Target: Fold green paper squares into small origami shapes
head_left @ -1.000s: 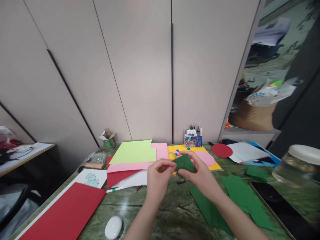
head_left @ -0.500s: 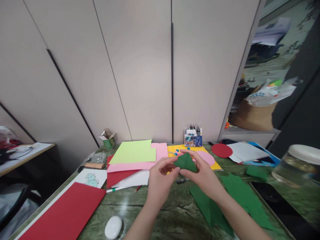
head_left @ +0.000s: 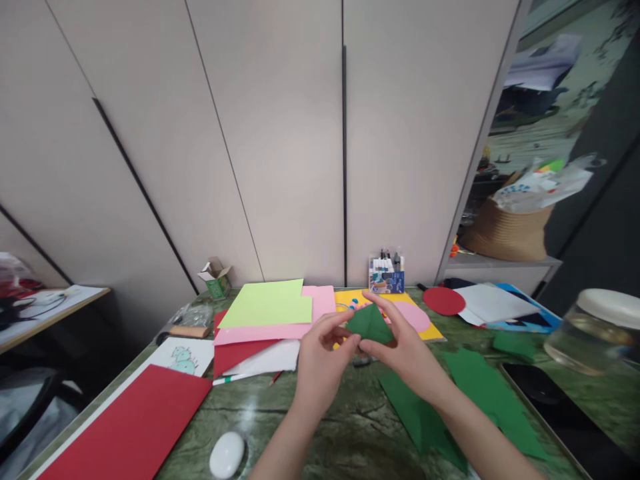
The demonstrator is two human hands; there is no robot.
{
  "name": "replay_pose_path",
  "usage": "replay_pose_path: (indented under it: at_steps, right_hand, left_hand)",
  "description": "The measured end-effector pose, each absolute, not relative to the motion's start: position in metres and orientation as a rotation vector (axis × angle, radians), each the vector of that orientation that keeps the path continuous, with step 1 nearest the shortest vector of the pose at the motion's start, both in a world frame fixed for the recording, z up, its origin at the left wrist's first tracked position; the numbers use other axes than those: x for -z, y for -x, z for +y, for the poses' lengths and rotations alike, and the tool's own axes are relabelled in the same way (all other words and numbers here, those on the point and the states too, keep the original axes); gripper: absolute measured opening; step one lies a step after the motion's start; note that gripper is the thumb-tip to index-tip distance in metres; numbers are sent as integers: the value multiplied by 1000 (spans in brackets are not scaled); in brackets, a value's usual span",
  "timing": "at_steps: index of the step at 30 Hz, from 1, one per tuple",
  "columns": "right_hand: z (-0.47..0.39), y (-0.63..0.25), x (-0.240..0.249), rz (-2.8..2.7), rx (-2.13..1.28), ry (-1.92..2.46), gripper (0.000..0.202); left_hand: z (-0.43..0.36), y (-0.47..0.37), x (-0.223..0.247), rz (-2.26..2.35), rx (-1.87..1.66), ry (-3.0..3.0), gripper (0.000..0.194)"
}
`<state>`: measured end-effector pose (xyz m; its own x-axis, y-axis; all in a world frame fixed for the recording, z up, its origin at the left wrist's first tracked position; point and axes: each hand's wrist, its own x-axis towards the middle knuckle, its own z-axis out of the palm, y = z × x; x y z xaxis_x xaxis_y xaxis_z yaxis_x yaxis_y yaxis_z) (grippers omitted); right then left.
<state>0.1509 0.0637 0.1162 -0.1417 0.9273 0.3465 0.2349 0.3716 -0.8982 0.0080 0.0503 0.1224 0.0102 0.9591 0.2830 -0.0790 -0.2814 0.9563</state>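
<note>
A small folded piece of green paper [head_left: 370, 323] is held up above the table between my two hands, a crease running down its middle. My left hand [head_left: 327, 343] pinches its left corner between thumb and fingers. On the other side my right hand [head_left: 400, 340] grips the right part, thumb at the lower edge and index finger raised over the top. Larger green sheets [head_left: 487, 393] lie under and beside my right forearm. Behind the hands is a yellow sheet [head_left: 435, 329] with a pink paper oval [head_left: 413, 316] on it.
Light green paper [head_left: 270, 303] tops a stack at the back left, and a red sheet [head_left: 130, 427] lies at the front left. A white oval object [head_left: 227, 455] sits near the front edge. To the right are a phone [head_left: 565, 413], a lidded jar [head_left: 590, 333] and a red paper disc [head_left: 443, 301].
My right index finger has lifted slightly off the top of the folded green paper. Both hands otherwise stay in nearly the same place.
</note>
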Motion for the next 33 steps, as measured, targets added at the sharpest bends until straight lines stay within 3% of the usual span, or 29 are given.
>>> replay_pose_path:
  at_steps: [17, 24, 26, 30, 33]
  right_hand:
    - [64, -150, -112, -1653, -808, 1037, 76]
    - [63, -152, -114, -1558, -1040, 951, 80]
    - [65, -155, -116, -1539, -1119, 903, 69]
    - [71, -161, -118, -1501, -988, 934, 12]
    - [73, -163, -118, -1485, -887, 960, 29]
  left_hand:
    - [54, -9, -118, 987, -1469, -1390, 32]
    - [53, -8, -118, 997, -1495, -1405, 32]
    - [52, -8, -119, 984, -1492, -1429, 33]
    - [50, -8, -120, 982, -1449, -1482, 22]
    - [48, -8, -122, 1032, -1464, -1464, 12]
